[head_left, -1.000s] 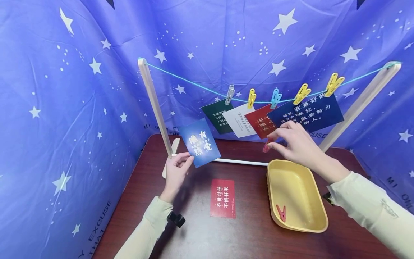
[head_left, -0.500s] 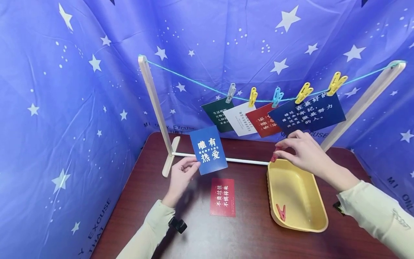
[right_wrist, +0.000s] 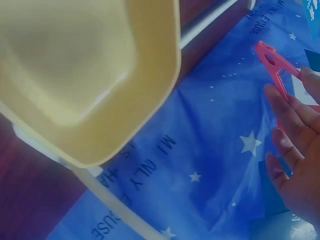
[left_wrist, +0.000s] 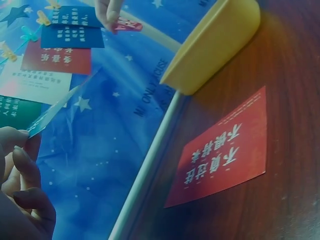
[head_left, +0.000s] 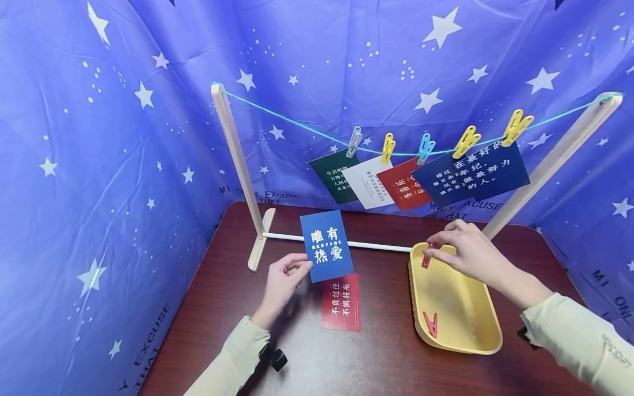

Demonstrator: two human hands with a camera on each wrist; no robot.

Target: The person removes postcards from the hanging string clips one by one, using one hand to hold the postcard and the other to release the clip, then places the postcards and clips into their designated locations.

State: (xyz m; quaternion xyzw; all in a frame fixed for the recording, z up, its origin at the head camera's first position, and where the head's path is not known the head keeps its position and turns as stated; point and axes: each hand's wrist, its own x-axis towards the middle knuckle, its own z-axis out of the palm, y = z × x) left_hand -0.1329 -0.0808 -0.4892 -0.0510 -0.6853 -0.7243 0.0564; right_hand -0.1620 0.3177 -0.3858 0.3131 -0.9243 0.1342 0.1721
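Note:
My left hand (head_left: 283,283) pinches a blue card (head_left: 328,246) with white characters by its left edge, held above the table. Between thumb and fingertips my right hand (head_left: 470,256) grips a red clothespin (right_wrist: 274,65) over the yellow bin (head_left: 413,308). A second red clothespin (head_left: 431,324) lies inside that bin. On the table, partly covered by the blue card in the head view, lies a red card (head_left: 342,308). Along the cord (head_left: 287,124) hang a green card (head_left: 332,179), a white card (head_left: 367,184), another red card (head_left: 403,187) and dark blue cards (head_left: 495,173), clipped by several clothespins (head_left: 426,148).
Wooden posts, one on the left (head_left: 238,159) and one on the right (head_left: 555,165), carry the cord. A white rod (head_left: 378,246) runs low between them, with a wooden foot (head_left: 261,242) at the left end. Starry blue cloth (head_left: 148,220) surrounds the table (head_left: 208,308).
My left hand has moved right and down with the blue card, which now overlaps the red card from above. My right hand has lowered the red clothespin to over the bin.

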